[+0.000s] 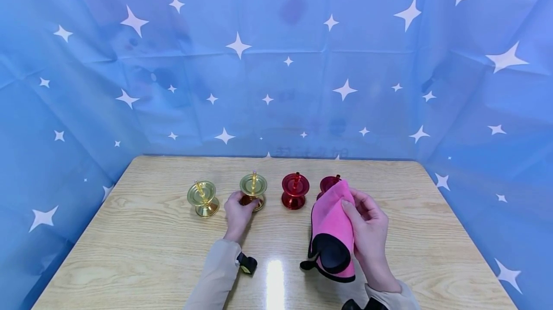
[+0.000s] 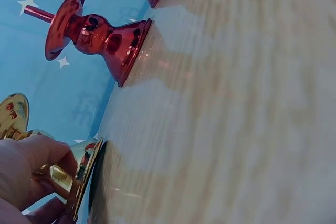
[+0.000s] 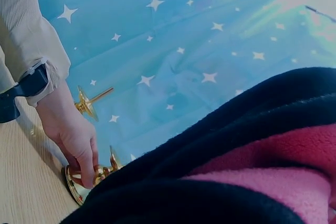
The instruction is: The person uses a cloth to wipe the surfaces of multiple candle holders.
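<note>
My left hand (image 1: pixel 238 215) grips the foot of a gold candle holder (image 1: pixel 254 185), which has a wide dish and a thin spike on top. In the left wrist view its fingers and thumb close round the flared gold base, right at the tabletop. Pinched between thumb and fingers of my right hand (image 1: pixel 372 233) is a pink fleecy cloth (image 1: pixel 332 214) with black edging and a small black loop. The cloth hangs rolled over on itself and partly covers a red candle holder (image 1: pixel 329 183). Its folds fill the lower right wrist view.
Another gold candle holder (image 1: pixel 203 195) stands left of my left hand. Between my hands is a second red candle holder (image 1: pixel 294 187). All stand in a row on the wooden table (image 1: pixel 147 243), before a blue star-patterned backdrop (image 1: pixel 285 84).
</note>
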Demonstrator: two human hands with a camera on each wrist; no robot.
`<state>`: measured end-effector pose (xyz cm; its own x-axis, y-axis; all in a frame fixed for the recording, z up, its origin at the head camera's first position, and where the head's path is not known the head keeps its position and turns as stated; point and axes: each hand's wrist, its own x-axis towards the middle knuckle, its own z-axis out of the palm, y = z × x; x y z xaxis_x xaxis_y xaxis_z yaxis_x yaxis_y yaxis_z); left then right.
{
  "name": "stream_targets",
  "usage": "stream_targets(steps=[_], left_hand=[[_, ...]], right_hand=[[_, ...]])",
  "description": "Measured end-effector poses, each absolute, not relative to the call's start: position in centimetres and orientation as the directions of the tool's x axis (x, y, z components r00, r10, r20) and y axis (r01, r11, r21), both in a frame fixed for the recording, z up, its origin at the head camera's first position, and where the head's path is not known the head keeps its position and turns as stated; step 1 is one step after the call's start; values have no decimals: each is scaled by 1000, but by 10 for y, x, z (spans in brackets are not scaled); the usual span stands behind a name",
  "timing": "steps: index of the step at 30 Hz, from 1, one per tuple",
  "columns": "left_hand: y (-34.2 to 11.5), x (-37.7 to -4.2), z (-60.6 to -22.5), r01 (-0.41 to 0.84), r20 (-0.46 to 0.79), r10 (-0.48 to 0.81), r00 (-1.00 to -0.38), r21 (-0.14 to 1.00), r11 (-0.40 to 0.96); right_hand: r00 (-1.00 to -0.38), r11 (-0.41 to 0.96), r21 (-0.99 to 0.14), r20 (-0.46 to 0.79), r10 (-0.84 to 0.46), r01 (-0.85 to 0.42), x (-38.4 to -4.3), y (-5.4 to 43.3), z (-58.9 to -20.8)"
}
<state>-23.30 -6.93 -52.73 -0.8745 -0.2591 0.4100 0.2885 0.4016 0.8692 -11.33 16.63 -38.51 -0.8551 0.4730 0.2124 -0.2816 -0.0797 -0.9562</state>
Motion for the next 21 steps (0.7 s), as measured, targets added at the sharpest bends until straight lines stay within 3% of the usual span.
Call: stream_targets(steps=[8,21], left_hand=[[-68,-233,-521,130,275,-280,-920,887,444],[-70,-232,-519,102,229,-244,-942,891,442]], right_hand=[[-855,-92,-953,213,473,-288,-113,166,-385],[-852,-94,-954,207,481,-285,-115,166,-385]])
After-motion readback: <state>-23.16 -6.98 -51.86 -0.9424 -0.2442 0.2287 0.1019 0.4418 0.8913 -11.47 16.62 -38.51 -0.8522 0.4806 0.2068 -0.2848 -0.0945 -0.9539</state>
